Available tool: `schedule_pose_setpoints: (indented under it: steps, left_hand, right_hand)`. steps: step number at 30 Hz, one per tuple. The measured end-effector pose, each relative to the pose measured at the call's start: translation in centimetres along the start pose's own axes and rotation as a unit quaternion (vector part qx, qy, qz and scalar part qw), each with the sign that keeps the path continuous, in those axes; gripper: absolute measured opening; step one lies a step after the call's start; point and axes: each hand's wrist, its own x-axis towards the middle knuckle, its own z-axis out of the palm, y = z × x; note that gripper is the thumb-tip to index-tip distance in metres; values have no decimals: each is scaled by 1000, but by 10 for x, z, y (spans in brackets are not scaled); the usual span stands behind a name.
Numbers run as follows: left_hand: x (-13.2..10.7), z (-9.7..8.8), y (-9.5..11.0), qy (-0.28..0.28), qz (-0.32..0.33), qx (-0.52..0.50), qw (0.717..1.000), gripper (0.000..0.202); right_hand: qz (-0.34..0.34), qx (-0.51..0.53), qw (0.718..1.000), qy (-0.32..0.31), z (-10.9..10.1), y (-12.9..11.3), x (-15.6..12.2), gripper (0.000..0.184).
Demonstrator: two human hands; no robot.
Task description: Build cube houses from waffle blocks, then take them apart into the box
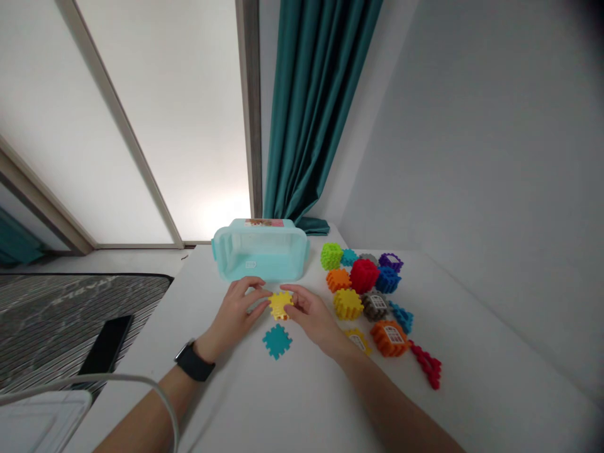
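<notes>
Yellow toothed plastic panel point(280, 305), a flat, nearly square toy piece, held above the white tabletop point(311, 402) between the two hands; its lowest edge may touch the tabletop, though the fingers make this hard to judge. No clear long axis shows, and its toothed edges run roughly across and along the view, with one face turned up and slightly toward the wearer. An orange edge shows beneath its near side, possibly a second piece. The curved fingertips of the left hand point(236, 308) press its left edge, and those of the right hand point(309, 313) press its right edge, leaving both hands only slightly open. A teal toothed panel point(277, 341) lies flat just nearer the wearer. Beyond the hands stands a clear aqua plastic box point(259, 261) with side latches. To the right lie assembled toy cubes, including a green cube point(331, 256), a red cube point(363, 275) and an orange house-printed cube point(389, 338), with a red chain of pieces point(428, 365) nearby. A black wristwatch point(194, 360) circles the left wrist.
</notes>
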Motion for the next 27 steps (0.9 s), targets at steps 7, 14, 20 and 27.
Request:
schedule_pose_setpoints:
  steps: [7, 14, 20, 27]
  left_hand:
    - [-1, -1, 3, -25, 6, -7, 1000, 48]
    - [0, 0, 6, -28, 2, 13, 1000, 41]
    - [0, -1, 3, -25, -3, 7, 1000, 45]
    - [0, -1, -1, 7, -11, -10, 1000, 43]
  right_hand:
    - [-43, -39, 997, 51, 2, 5, 1, 33]
    - [-86, -132, 986, 51, 0, 6, -2, 34]
    - [-210, -253, 944, 38, -9, 2, -4, 43]
    - [-289, -329, 899, -8, -19, 0, -4, 50]
